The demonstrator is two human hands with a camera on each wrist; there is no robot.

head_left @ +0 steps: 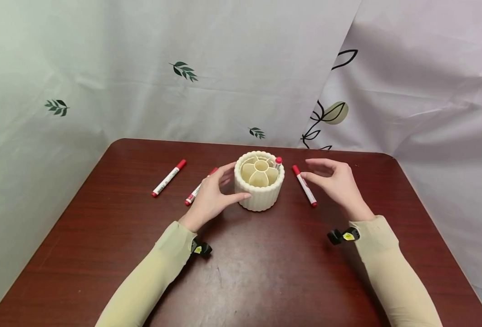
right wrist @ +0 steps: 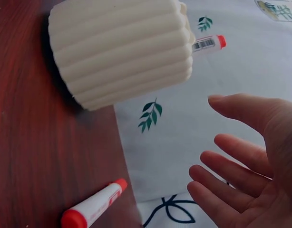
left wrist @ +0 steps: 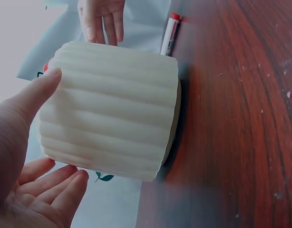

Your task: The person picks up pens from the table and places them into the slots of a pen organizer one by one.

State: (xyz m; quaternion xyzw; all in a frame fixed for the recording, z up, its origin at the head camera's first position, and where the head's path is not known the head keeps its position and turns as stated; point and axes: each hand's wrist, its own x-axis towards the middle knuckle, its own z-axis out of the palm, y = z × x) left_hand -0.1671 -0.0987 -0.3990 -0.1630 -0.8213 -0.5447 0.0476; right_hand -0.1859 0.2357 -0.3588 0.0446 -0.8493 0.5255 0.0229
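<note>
A cream, ribbed round pen holder (head_left: pixel 258 199) stands upright on the table, its top divided into petal-shaped compartments. One red-capped marker (head_left: pixel 278 162) pokes up from the holder's right side. My left hand (head_left: pixel 212 197) holds the holder's left side, thumb at the front and fingers round the side; the thumb (left wrist: pixel 39 90) lies near the rim in the left wrist view. To the right, my right hand (head_left: pixel 336 184) is spread and holds nothing. Just left of it lies another marker (head_left: pixel 305 187), white with red ends; the head view does not settle whether the thumb touches it.
Two more markers lie left of the holder: one marker (head_left: pixel 169 178) farther out, another marker (head_left: pixel 196 193) partly hidden behind my left hand. The dark red-brown table (head_left: pixel 261 272) has rounded back corners. Behind it hangs a pale curtain (head_left: pixel 224 91) with leaf prints.
</note>
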